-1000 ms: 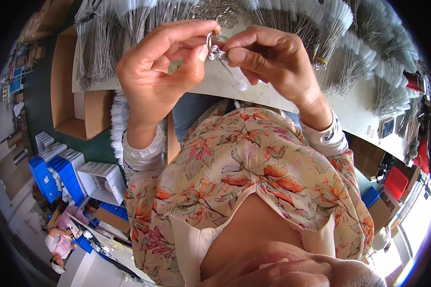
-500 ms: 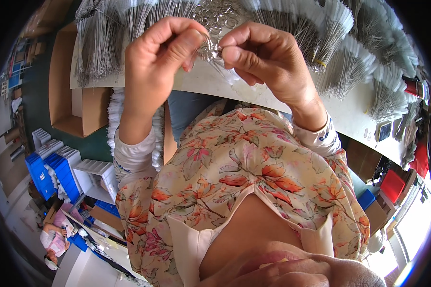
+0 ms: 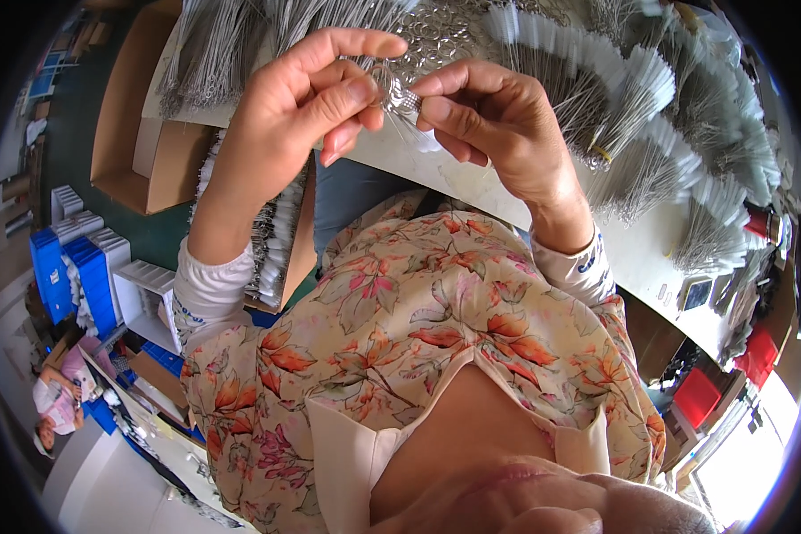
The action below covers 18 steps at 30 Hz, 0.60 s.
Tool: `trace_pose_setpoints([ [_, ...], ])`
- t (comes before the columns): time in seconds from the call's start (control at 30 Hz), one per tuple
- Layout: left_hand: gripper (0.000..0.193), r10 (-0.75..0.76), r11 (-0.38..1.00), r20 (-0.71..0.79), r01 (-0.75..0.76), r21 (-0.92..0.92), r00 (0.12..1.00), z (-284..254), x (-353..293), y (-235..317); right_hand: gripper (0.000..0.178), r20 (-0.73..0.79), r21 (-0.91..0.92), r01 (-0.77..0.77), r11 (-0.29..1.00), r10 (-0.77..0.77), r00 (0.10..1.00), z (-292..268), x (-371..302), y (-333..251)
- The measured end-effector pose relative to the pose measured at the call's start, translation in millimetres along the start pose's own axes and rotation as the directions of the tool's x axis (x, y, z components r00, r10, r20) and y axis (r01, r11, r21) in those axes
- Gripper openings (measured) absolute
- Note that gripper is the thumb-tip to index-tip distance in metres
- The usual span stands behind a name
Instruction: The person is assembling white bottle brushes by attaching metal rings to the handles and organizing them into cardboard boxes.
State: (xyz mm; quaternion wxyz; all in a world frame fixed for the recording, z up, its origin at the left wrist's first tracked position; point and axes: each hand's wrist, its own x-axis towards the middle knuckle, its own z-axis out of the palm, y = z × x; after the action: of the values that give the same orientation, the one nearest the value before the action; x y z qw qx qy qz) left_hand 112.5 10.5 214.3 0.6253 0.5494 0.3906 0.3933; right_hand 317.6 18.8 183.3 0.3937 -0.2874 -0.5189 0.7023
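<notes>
At eight o'clock a co-worker point(image 3: 58, 396) bends over a work area. Blue bins point(image 3: 52, 276) are at nine o'clock, with a white bin point(image 3: 149, 303) just beside them. A cardboard box point(image 3: 176, 165) stands open at ten o'clock, and white-bristled brushes point(image 3: 280, 236) are packed near its lower right.

At eleven o'clock is the left hand point(image 3: 316, 102): thumb and bent middle finger are clamped on a silver ring point(image 3: 379, 82), while the index finger points out, apart from them. Just right of the ring, near twelve o'clock, are the looped ends of thin wires point(image 3: 409, 101). The right hand point(image 3: 489, 111), at one o'clock, has thumb and index finger pinched on these wires. Loose rings point(image 3: 445, 36) lie at twelve o'clock on the pale table point(image 3: 481, 189). Wire brush bundles point(image 3: 627, 116) crowd two o'clock; a red bin point(image 3: 697, 396) is at four.
</notes>
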Motion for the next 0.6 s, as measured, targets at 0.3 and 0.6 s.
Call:
trace_pose_setpoints([
  [0.3,0.018,0.316,0.878,-0.246,-0.381,-0.291,0.916,3,-10,-25,0.012,0.029,-0.054,0.126,0.991,-0.124,0.992,35,13,20],
  [0.6,0.016,0.549,0.802,-0.494,-0.591,0.084,0.674,8,-36,-20,0.024,0.128,-0.376,0.657,0.654,-0.665,0.736,68,35,10],
])
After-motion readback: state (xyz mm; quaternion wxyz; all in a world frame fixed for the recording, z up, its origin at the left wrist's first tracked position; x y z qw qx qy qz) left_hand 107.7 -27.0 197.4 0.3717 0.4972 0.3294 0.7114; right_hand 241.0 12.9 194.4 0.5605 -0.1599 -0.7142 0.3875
